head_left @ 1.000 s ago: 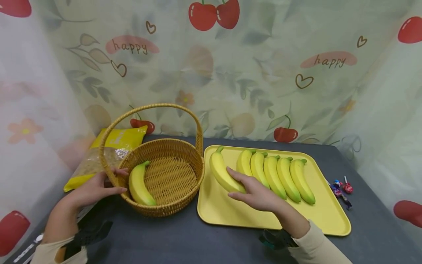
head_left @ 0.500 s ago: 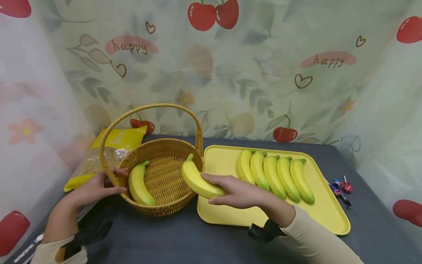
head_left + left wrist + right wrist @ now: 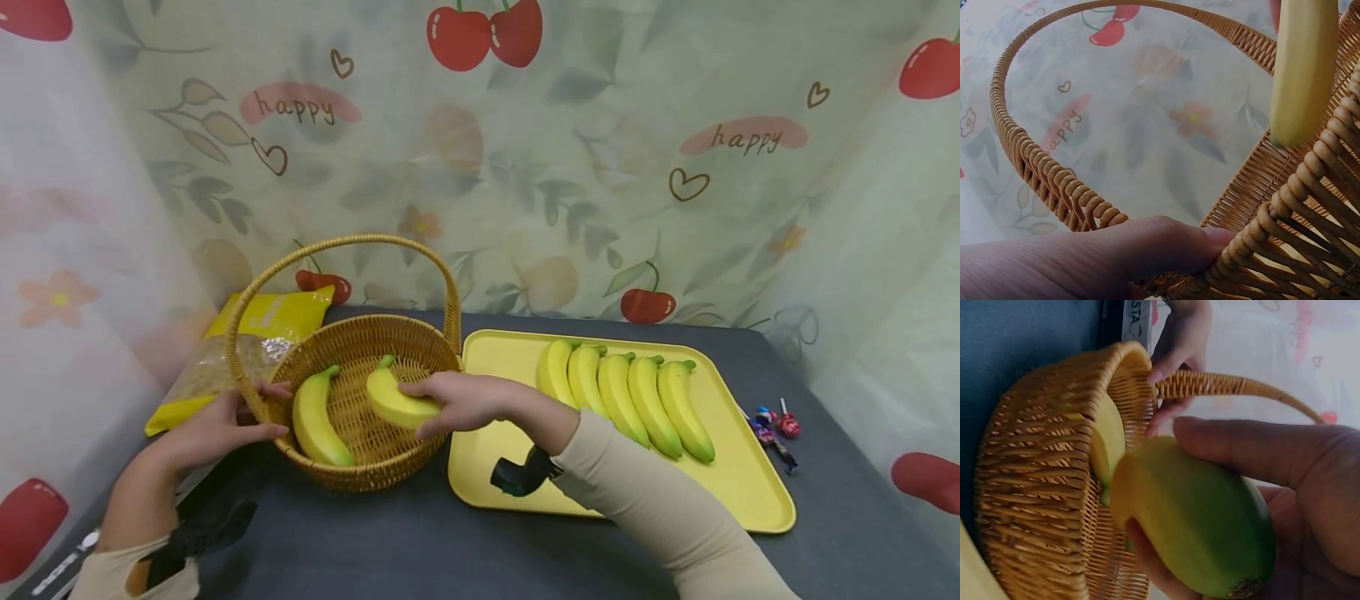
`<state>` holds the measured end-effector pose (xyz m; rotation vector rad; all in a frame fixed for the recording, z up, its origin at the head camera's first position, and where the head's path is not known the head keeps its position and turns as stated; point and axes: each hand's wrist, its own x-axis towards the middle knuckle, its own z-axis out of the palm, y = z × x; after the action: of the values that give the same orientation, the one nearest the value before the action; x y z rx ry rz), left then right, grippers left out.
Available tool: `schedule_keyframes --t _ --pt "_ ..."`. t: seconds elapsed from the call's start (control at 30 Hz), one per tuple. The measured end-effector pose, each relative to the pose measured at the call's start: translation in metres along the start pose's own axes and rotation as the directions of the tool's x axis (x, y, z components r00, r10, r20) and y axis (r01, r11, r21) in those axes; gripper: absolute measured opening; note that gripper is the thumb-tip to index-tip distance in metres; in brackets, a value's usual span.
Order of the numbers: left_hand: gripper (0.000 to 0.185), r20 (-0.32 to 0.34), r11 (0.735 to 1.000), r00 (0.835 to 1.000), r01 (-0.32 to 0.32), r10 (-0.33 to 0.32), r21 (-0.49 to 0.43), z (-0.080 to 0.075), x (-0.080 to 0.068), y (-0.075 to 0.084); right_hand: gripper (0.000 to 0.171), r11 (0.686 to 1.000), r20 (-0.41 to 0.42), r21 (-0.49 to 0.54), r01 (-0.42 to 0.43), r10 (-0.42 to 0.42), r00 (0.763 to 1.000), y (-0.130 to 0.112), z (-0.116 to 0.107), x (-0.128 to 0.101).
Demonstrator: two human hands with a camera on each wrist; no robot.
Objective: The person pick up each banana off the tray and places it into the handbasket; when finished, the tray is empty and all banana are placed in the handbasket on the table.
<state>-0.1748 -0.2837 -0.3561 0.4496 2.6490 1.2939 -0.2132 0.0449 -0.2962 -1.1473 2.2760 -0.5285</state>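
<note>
One banana (image 3: 397,402) sits in your right hand (image 3: 457,400), held over the inside of the wicker basket (image 3: 420,337), just beside a second banana (image 3: 315,419) that already lies along the basket's left wall. Your right fingers and thumb curl round the fruit: the head view shows the hand from above with the stem end pointing away from you, while the right wrist view shows what the head cannot, the thumb laid across the top of the banana (image 3: 1197,525) and fingertips wrapped beneath its blunt end. That same wrist view looks along the basket (image 3: 1029,487) to your left hand (image 3: 1175,356) at the far rim.

Your left hand (image 3: 213,429) grips the basket's left rim where the handle rises; the head view shows the fingers curled over the edge. The left wrist view adds the close detail: the thumb (image 3: 1147,247) pressed against the woven rim (image 3: 1310,181), the handle (image 3: 1035,169) arching overhead, and the lying banana (image 3: 1304,69) seen end-on inside.

Right of the basket, touching its side, a yellow tray (image 3: 510,479) carries five bananas (image 3: 626,400) packed in a row. Behind the basket lies a yellow packet (image 3: 277,315); some wrapped sweets (image 3: 776,429) lie near the tray's right edge on the dark table (image 3: 375,542).
</note>
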Motion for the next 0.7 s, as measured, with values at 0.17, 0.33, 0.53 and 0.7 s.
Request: schedule_keyframes --t 0.17,0.33,0.53,0.7 --pt "0.048 0.003 1.000 1.000 -0.004 0.004 0.003 0.000 0.001 -0.001 0.059 1.000 0.045 -0.013 0.018 -0.017 0.999 -0.001 -0.005 0.028" --pt "0.048 0.008 1.000 1.000 -0.006 0.005 0.013 -0.001 0.002 -0.003 0.032 0.999 0.045 0.020 0.032 -0.033 0.998 0.001 -0.006 0.053" --pt "0.048 0.004 1.000 1.000 -0.010 0.010 0.021 -0.001 0.001 -0.004 0.034 0.999 0.095 0.028 -0.024 0.021 0.995 0.002 -0.007 0.073" --pt "0.048 -0.004 1.000 1.000 -0.008 0.008 0.029 -0.001 0.001 -0.002 0.040 0.997 0.174 0.025 -0.075 0.069 0.982 0.003 -0.006 0.087"
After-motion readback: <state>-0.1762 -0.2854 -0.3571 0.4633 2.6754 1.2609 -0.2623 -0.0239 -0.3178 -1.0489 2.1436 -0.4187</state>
